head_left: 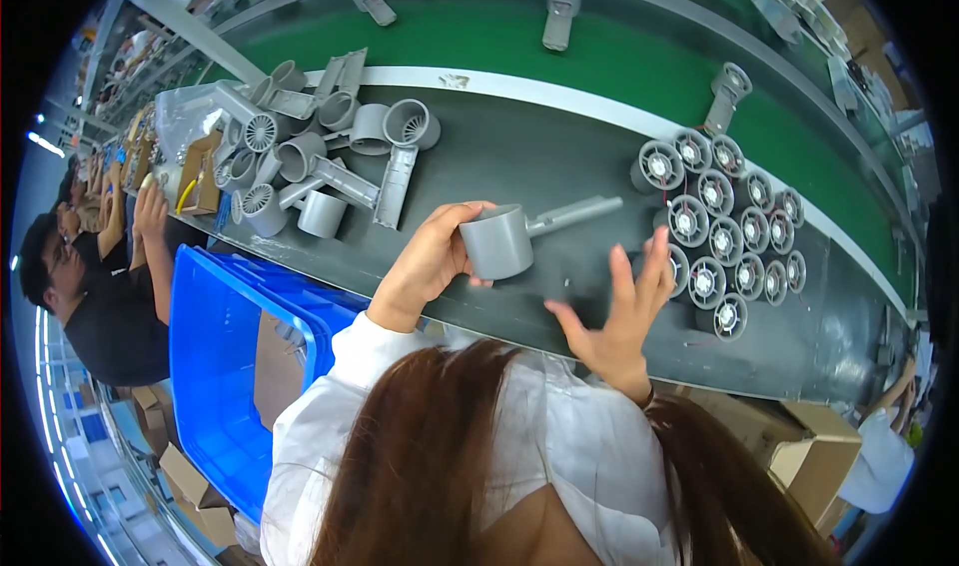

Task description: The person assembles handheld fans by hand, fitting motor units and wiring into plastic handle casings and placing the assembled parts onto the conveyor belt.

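Note:
My left hand (432,259) is wrapped round the barrel of a grey hair dryer housing (499,243), whose handle points to the right. The housing is held above the near part of the dark worktable (499,136). My right hand (621,316) is raised with its fingers spread and nothing in it. Just beyond those fingers stands a group of round fan units (723,239) with grey rims and light hubs. To the left of my left hand lies a pile of similar grey housings (300,151), some with slotted round ends.
A green conveyor belt (460,41) behind a white rail carries several grey housings (560,16). A blue plastic bin (215,366) stands at the left below the table edge. Cardboard boxes (799,436) stand at the lower right. A person (110,306) works at the left.

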Action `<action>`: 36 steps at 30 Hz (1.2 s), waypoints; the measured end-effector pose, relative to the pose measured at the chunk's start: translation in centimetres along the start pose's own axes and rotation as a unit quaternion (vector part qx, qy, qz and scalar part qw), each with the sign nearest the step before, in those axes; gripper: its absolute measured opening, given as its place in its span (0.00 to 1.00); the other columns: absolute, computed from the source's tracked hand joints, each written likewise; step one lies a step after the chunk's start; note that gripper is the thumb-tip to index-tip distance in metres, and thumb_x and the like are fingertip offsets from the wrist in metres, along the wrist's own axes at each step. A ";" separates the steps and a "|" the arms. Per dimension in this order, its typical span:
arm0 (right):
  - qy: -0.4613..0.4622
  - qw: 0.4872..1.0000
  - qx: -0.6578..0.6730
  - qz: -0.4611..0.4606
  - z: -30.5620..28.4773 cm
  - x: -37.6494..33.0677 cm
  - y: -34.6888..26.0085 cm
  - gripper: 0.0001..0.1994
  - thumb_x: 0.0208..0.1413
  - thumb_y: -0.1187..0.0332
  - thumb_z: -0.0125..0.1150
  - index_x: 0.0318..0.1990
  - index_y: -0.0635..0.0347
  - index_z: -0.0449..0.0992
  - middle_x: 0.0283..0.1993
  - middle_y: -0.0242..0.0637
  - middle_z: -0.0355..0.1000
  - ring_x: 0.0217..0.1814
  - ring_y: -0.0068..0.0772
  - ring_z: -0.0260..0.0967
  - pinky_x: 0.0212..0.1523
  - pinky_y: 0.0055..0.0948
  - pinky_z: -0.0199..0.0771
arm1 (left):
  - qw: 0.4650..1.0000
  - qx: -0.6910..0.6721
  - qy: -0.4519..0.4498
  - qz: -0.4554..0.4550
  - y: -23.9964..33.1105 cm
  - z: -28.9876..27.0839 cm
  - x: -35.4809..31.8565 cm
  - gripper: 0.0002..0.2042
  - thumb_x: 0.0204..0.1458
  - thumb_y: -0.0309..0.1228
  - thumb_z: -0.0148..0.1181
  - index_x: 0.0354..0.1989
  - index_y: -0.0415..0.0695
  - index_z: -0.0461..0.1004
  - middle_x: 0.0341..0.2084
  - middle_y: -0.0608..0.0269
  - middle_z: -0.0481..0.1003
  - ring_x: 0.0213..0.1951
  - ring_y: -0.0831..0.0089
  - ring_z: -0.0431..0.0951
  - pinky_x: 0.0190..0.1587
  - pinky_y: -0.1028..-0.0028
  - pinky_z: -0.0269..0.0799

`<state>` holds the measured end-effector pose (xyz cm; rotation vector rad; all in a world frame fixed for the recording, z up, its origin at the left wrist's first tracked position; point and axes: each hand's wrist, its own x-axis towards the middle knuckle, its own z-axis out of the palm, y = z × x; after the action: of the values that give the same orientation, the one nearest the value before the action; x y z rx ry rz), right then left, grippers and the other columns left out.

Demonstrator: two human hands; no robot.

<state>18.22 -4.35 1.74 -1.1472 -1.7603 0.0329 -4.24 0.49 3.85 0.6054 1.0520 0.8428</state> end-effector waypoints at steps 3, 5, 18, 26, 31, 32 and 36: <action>-0.145 0.987 -0.058 -0.036 -0.3 2.9 -0.5 0.33 0.34 0.66 0.73 0.54 0.53 0.72 0.66 0.50 0.57 0.66 0.55 0.49 0.63 0.53 0.46 | 0.959 -0.200 -0.187 -0.075 -1.1 -0.1 -0.7 0.21 0.61 0.38 0.37 0.47 0.32 0.68 0.29 0.48 0.77 0.13 0.62 0.74 0.11 0.74 0.67; -0.155 0.984 -0.073 -0.055 -0.3 3.1 0.1 0.29 0.34 0.69 0.71 0.50 0.58 0.73 0.58 0.48 0.66 0.58 0.51 0.60 0.57 0.47 0.58 | 0.974 -0.145 -0.154 -0.086 -0.9 0.9 -1.3 0.22 0.62 0.40 0.34 0.45 0.32 0.69 0.27 0.46 0.77 0.11 0.63 0.72 0.09 0.75 0.65; -0.202 0.708 0.565 0.372 2.3 -0.6 -1.4 0.22 0.61 0.62 0.56 0.55 0.69 0.64 0.41 0.36 0.73 0.42 0.21 0.68 0.42 0.23 0.68 | 0.955 0.134 -0.122 0.236 -3.2 4.0 -0.9 0.21 0.62 0.44 0.48 0.45 0.34 0.70 0.34 0.64 0.73 0.36 0.79 0.70 0.42 0.76 0.68; -0.227 0.715 0.550 0.368 1.5 -0.4 -1.7 0.24 0.59 0.73 0.54 0.62 0.69 0.59 0.49 0.39 0.71 0.50 0.26 0.68 0.51 0.29 0.68 | 0.984 -0.051 -0.141 0.094 -3.6 4.0 -0.1 0.21 0.64 0.42 0.42 0.48 0.33 0.70 0.40 0.58 0.75 0.42 0.72 0.76 0.48 0.73 0.71; -0.216 0.877 0.348 0.251 0.2 0.0 -1.1 0.15 0.53 0.77 0.57 0.49 0.71 0.71 0.43 0.45 0.73 0.45 0.33 0.71 0.48 0.30 0.70 | 0.967 -0.071 -0.190 0.155 -2.6 2.5 1.5 0.21 0.64 0.40 0.39 0.44 0.31 0.70 0.31 0.55 0.76 0.36 0.68 0.76 0.44 0.70 0.72; -0.185 0.920 0.280 0.203 -0.3 -0.1 -0.9 0.13 0.50 0.78 0.59 0.45 0.71 0.74 0.42 0.47 0.73 0.43 0.38 0.72 0.46 0.31 0.71 | 0.971 -0.042 -0.177 0.153 -1.9 2.2 1.5 0.20 0.64 0.39 0.38 0.41 0.31 0.70 0.27 0.57 0.75 0.32 0.70 0.75 0.41 0.71 0.71; -0.018 0.993 0.040 0.110 -2.0 -0.8 0.9 0.12 0.45 0.79 0.61 0.40 0.70 0.75 0.44 0.49 0.72 0.44 0.47 0.71 0.46 0.34 0.71 | 0.956 0.160 -0.086 0.228 -0.4 1.2 2.5 0.18 0.64 0.37 0.41 0.35 0.34 0.73 0.27 0.59 0.76 0.30 0.75 0.73 0.38 0.75 0.69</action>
<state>20.31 -5.33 1.71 -1.2825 -1.6413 0.2560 -2.38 2.30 2.77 1.2088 0.9060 1.0032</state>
